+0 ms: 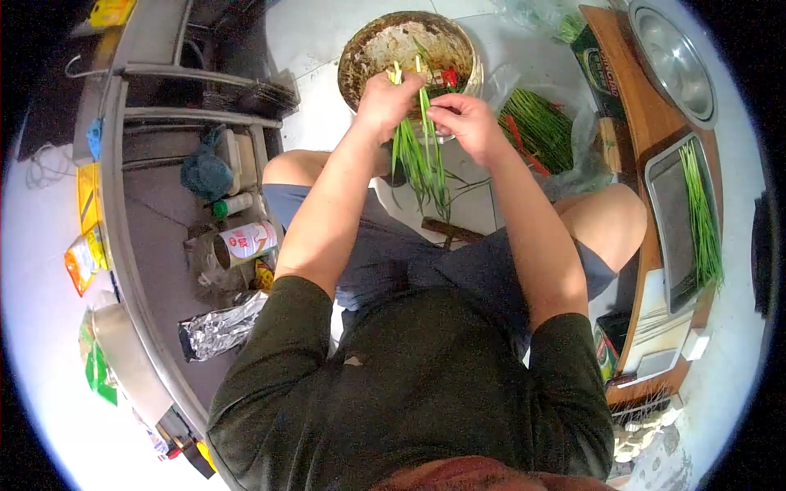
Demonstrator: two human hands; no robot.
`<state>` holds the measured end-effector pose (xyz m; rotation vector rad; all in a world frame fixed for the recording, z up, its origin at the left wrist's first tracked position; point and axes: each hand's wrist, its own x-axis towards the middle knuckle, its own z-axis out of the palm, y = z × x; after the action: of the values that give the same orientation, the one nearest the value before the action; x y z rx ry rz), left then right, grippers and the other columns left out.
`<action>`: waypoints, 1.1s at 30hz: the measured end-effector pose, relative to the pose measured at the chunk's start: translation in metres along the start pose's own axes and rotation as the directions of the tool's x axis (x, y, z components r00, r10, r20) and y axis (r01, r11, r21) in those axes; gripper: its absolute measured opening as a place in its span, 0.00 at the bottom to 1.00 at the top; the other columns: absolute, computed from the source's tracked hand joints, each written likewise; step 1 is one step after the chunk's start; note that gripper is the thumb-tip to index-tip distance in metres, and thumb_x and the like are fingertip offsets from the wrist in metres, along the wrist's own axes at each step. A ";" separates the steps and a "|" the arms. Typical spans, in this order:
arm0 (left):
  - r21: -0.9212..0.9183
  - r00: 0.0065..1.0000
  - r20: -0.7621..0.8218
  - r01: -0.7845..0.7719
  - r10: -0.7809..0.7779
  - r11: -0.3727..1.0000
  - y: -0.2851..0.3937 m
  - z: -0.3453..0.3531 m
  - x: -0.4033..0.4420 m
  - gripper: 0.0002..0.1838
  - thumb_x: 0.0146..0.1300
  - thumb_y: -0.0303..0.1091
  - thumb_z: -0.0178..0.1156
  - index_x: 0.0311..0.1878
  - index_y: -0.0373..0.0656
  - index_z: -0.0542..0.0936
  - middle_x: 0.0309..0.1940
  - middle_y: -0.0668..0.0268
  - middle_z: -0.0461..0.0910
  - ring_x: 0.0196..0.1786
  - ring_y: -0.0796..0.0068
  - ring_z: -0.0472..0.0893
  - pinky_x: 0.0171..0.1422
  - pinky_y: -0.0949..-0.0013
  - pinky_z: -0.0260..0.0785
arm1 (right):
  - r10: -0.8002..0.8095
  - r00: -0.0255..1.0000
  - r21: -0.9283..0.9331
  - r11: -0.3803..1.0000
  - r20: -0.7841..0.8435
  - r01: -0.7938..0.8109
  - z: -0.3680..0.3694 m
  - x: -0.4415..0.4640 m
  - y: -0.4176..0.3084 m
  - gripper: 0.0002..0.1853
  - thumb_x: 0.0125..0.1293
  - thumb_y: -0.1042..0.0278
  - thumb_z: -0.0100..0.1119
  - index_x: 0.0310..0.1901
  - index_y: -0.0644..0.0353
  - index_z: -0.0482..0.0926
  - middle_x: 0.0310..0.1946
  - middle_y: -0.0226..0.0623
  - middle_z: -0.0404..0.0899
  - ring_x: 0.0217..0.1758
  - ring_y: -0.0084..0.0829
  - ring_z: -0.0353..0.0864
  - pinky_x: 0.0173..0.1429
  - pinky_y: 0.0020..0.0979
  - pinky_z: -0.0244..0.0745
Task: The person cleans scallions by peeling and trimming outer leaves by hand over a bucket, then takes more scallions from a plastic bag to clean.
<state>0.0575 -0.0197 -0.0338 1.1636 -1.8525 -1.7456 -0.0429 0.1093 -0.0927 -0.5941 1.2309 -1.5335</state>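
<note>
Here, greens in left hand, right hand close

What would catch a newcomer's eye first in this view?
Probably the bright green stalks in the left hand, with the fingers of the right hand close against them, top centre. Just beyond is a round, brown-stained basin. Toward the right edge, a metal tray carries a long row of similar stalks.

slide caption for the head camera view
Left hand gripping green stalks, right hand close by, near a stained tub
</note>
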 end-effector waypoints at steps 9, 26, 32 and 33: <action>-0.091 0.988 0.148 0.050 -0.036 0.995 0.004 -0.006 -0.008 0.08 0.65 0.34 0.60 0.32 0.42 0.76 0.21 0.74 0.70 0.22 0.83 0.66 0.28 0.74 0.57 | 0.019 0.997 -0.058 0.998 -0.072 -0.023 -0.001 -0.004 -0.009 0.12 0.65 0.66 0.63 0.46 0.64 0.81 0.31 0.26 0.80 0.30 0.16 0.73 0.35 0.22 0.69; -0.081 0.989 0.147 -0.011 0.023 0.997 0.002 -0.009 -0.005 0.08 0.63 0.35 0.62 0.30 0.43 0.77 0.21 0.75 0.73 0.23 0.83 0.67 0.28 0.74 0.58 | -0.084 0.995 0.031 0.996 0.062 0.082 -0.001 -0.003 -0.014 0.12 0.71 0.67 0.54 0.48 0.66 0.79 0.37 0.33 0.84 0.39 0.22 0.82 0.43 0.24 0.74; -0.115 0.996 0.059 0.067 -0.060 0.991 0.013 -0.005 -0.009 0.08 0.64 0.35 0.62 0.31 0.43 0.77 0.21 0.74 0.73 0.22 0.83 0.67 0.27 0.74 0.58 | -0.185 0.976 -0.014 0.982 0.118 0.188 -0.006 0.000 -0.006 0.12 0.70 0.71 0.56 0.52 0.65 0.77 0.41 0.36 0.83 0.40 0.25 0.83 0.43 0.26 0.76; -0.143 0.996 0.072 0.068 -0.058 0.987 0.013 -0.006 -0.010 0.08 0.64 0.35 0.62 0.31 0.43 0.77 0.21 0.74 0.73 0.22 0.83 0.67 0.27 0.74 0.58 | -0.231 0.964 0.011 0.973 0.131 0.231 -0.006 0.001 -0.004 0.12 0.70 0.71 0.56 0.52 0.65 0.77 0.41 0.36 0.83 0.40 0.25 0.83 0.43 0.26 0.76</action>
<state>0.0636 -0.0171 -0.0180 1.1312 -1.7098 -1.9421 -0.0498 0.1103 -0.0914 -0.8526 1.0940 -1.6558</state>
